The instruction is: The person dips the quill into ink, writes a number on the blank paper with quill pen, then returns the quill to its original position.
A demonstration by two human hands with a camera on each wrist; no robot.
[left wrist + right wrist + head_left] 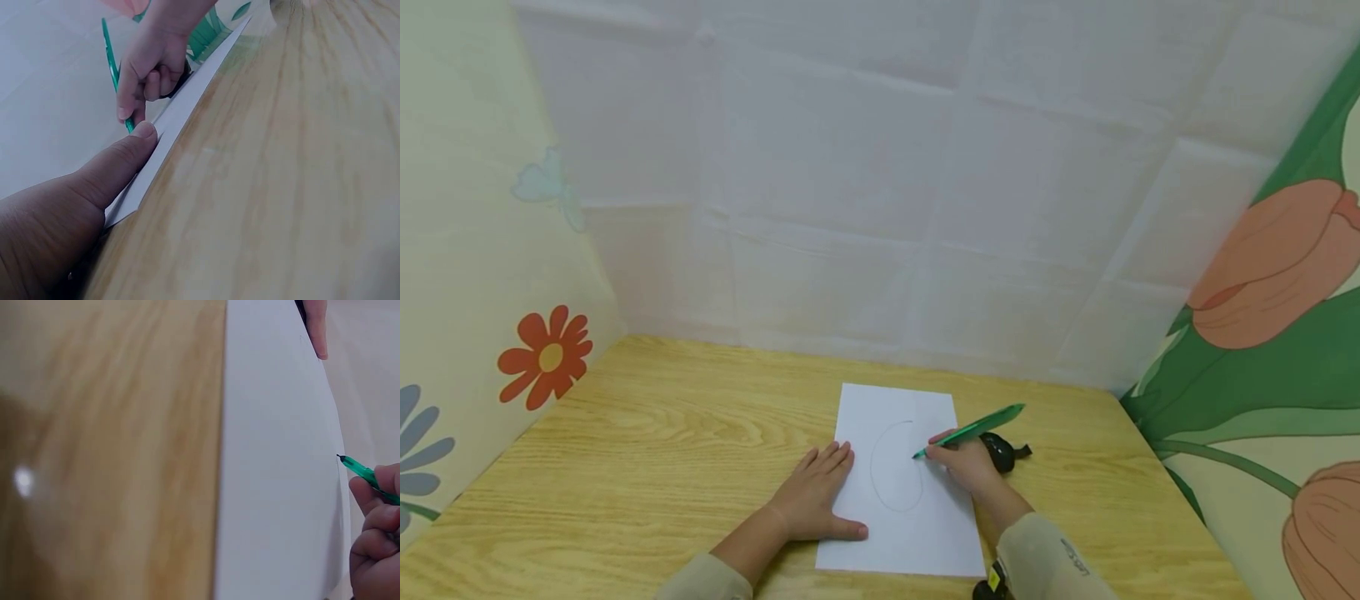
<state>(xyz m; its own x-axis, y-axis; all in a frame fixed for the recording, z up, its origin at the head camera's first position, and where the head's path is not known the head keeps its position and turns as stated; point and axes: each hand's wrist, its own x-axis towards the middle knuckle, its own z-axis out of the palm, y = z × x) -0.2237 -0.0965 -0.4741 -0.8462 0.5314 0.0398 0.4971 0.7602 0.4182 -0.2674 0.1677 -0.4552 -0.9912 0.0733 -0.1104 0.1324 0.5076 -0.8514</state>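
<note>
**Oval taking shape on a single sheet**

A white sheet of paper (902, 483) lies low and centre in the head view, on a light wood-grain bench (647, 433). On it runs a faint pencilled oval (895, 467), closed along its left side and bottom but open at the upper right, where the line has not yet met its start.

The right hand (966, 465) pinches a green pen (973, 430) between thumb and curled fingers, the tip touching or just above the paper at the oval's right edge. The left hand (816, 496) lies flat, fingers straight and together, pressing the sheet's left margin, the thumb stretched along the lower part of the paper; in the left wrist view that thumb (119, 165) sits on the paper's edge.

By the look of it, the drawing step is well along, with the outline roughly three-quarters done. Closing it would call for a steady upward curve of the tip toward the top of the oval, while the flat hand keeps the sheet from sliding.

Counted: one sheet, one pen, one drawn shape, two hands. One small black object (1002, 452) rests on the bench just behind the right hand; what it is cannot be told. Floral panels stand at the left and right edges of the frame.
</note>
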